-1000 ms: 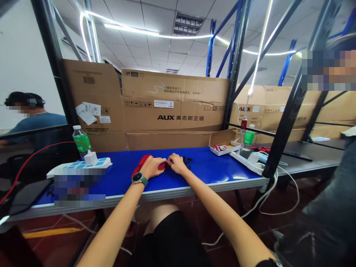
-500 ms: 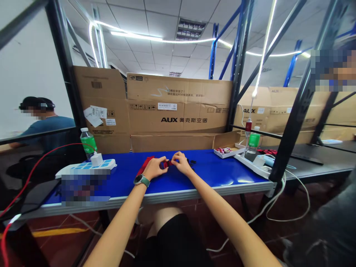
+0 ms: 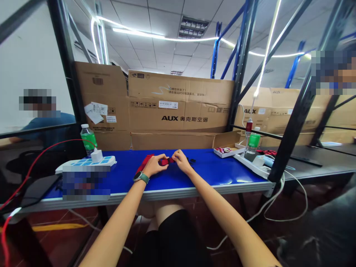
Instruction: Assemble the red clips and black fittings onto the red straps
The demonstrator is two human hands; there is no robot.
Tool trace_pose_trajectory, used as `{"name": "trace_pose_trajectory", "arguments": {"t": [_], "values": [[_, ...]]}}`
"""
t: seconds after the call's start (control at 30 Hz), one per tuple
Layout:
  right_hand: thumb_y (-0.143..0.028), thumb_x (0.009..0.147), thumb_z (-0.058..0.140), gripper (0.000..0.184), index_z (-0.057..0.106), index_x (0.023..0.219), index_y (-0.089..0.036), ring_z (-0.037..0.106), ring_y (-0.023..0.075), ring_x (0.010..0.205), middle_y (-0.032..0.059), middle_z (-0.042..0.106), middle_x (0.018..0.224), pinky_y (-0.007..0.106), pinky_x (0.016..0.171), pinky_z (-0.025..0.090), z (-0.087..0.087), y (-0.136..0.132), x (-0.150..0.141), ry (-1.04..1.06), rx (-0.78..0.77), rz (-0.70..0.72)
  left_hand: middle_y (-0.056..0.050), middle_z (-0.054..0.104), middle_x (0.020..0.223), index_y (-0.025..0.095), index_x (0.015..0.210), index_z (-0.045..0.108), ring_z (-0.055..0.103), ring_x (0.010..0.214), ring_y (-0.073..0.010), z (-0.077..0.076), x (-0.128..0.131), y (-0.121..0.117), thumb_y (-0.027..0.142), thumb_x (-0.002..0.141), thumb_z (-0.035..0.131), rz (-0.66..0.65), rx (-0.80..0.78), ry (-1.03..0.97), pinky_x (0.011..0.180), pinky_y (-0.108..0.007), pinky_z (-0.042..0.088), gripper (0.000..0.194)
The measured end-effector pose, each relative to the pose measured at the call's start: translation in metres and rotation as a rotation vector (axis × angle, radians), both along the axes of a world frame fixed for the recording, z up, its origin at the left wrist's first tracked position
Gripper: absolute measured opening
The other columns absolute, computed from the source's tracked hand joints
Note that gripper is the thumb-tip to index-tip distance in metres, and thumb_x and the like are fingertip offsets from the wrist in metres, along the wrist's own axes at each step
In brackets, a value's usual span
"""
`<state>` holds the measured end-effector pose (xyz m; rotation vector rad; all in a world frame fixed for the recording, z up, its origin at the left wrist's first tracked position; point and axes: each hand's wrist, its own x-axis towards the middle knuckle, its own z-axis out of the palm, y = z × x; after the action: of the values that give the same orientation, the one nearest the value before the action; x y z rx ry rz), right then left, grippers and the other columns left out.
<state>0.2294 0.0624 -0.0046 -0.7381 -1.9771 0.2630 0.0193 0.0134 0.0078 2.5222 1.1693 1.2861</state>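
Note:
My left hand (image 3: pixel 154 166), with a watch on its wrist, curls thumb and fingers around a small red piece with dark parts (image 3: pixel 165 162) just above the table. My right hand (image 3: pixel 180 161) is beside it, fingertips pinched on the right end of the same piece. Exactly what kind of piece it is, I cannot make out. Red material (image 3: pixel 145 162), which looks like cloth, lies on the blue tabletop behind and left of my left hand. Several small black parts (image 3: pixel 191 161) lie just right of my right hand, partly hidden by it.
A white power strip (image 3: pixel 83 164) and a bottle (image 3: pixel 89 139) stand on the left. An open box (image 3: pixel 226 151) with small red-and-white items is at the back right, near another power strip (image 3: pixel 251 167). Cardboard (image 3: pixel 180 107) walls the back. A person (image 3: pixel 52 126) sits at left.
My hands have drawn slightly apart, and the red piece now shows between them. My left thumb and fingers have opened into a wider curve. The whole view has shifted a little.

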Motion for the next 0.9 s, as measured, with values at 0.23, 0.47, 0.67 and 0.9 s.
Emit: {"name": "trace_pose_trajectory", "arguments": {"t": [0.23,0.47,0.67,0.9], "values": [[-0.022,0.100,0.043,0.024,0.058,0.081,-0.019,0.054,0.0181,0.090,0.0059,0.055,0.093,0.031,0.087,0.046,-0.002,0.002,-0.002,0.008,-0.011,0.024,-0.001,0.074,0.090,0.020,0.095,0.066,0.065,0.079,-0.0171,0.000,0.001,-0.001,0.033,0.075,0.069,0.017,0.000,-0.023,0.079,-0.027,0.050,0.024],[-0.021,0.096,0.052,0.019,0.063,0.080,-0.019,0.057,0.0193,0.095,0.0061,0.060,0.093,0.034,0.091,0.045,-0.002,-0.008,-0.003,-0.100,0.061,0.004,-0.002,0.074,0.095,0.025,0.101,0.064,0.068,0.087,-0.0208,0.001,0.002,-0.004,0.041,0.079,0.071,0.015,0.052,0.135,0.078,-0.028,0.049,0.028],[-0.018,0.097,0.046,0.021,0.061,0.081,-0.020,0.055,0.0200,0.098,0.0068,0.059,0.099,0.033,0.091,0.043,0.003,-0.009,0.000,-0.085,0.050,-0.115,-0.002,0.074,0.088,0.022,0.089,0.064,0.068,0.078,-0.0197,0.000,0.002,-0.001,0.045,0.083,0.070,0.098,0.090,0.129,0.070,-0.027,0.046,0.026],[-0.007,0.087,0.035,0.038,0.060,0.113,-0.019,0.055,0.0218,0.098,0.0098,0.058,0.108,0.036,0.092,0.046,0.006,-0.008,0.007,0.064,0.074,-0.160,-0.004,0.075,0.103,0.024,0.102,0.069,0.069,0.093,-0.0234,-0.004,-0.010,0.008,0.045,0.080,0.076,0.108,0.086,0.060,0.084,-0.032,0.051,0.031]]}}
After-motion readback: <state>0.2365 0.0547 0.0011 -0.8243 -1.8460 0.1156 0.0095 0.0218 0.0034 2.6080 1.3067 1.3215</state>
